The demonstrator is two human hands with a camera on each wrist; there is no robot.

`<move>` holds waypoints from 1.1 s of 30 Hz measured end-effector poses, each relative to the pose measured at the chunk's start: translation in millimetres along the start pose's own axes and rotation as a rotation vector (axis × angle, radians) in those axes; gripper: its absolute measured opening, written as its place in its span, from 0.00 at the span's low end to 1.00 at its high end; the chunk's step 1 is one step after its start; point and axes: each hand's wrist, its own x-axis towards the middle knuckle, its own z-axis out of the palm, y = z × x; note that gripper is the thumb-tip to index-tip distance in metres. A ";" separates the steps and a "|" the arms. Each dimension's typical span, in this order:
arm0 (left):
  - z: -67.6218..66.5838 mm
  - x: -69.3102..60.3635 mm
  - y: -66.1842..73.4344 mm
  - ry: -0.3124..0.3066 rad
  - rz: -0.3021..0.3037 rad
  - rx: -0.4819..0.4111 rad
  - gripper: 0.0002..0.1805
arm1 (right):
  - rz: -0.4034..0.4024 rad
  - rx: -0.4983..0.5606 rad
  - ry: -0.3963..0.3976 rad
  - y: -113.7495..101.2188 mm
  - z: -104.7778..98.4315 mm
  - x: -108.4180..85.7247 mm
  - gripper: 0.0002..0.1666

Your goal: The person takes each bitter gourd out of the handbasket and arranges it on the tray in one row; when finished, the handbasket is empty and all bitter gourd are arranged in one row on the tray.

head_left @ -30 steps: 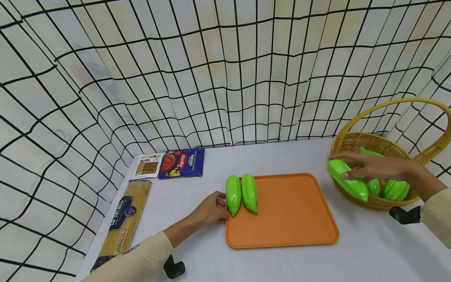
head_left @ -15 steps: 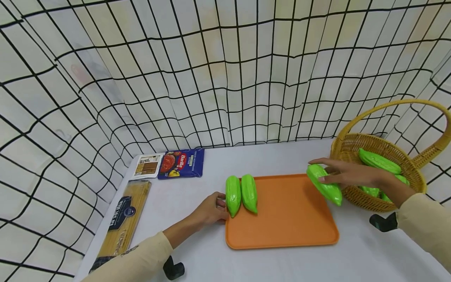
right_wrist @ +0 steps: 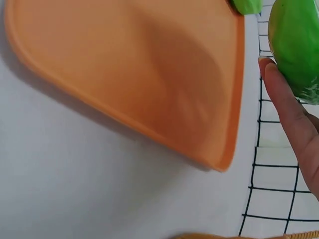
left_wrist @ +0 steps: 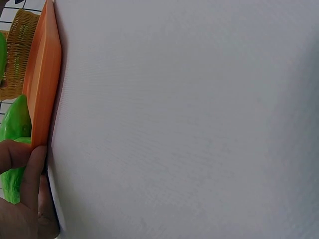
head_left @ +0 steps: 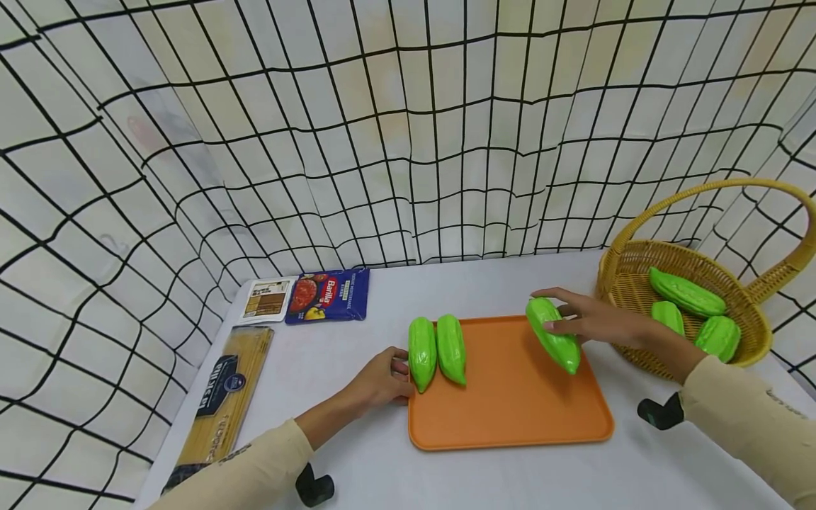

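A green ridged gourd is gripped between the thumb and fingers of my right hand, held above the right part of an orange tray. In the right wrist view one finger lies along that gourd, and a shadow falls on the tray. My left hand is at the tray's left edge; the left wrist view shows its thumb and finger pinching the rim. Two matching gourds, one left and one right, lie side by side at the tray's left end.
A wicker basket with a tall handle stands at the right, holding several gourds. At the left lie a pack of spaghetti, a blue Barilla packet and a white packet. Black netting hangs behind the table.
My right hand has lifted the gourd from the basket and carried it left, over the tray. The left hand and the two gourds on the tray stay put.
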 end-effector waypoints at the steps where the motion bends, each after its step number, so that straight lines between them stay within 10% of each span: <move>1: 0.1 0.2 -0.2 0.001 -0.001 0.001 0.38 | -0.002 0.011 0.001 0.1 2.5 2.2 0.44; 33: 0.6 0.8 -0.5 -0.003 -0.003 -0.003 0.39 | 0.006 0.124 -0.028 -8.0 44.2 47.1 0.48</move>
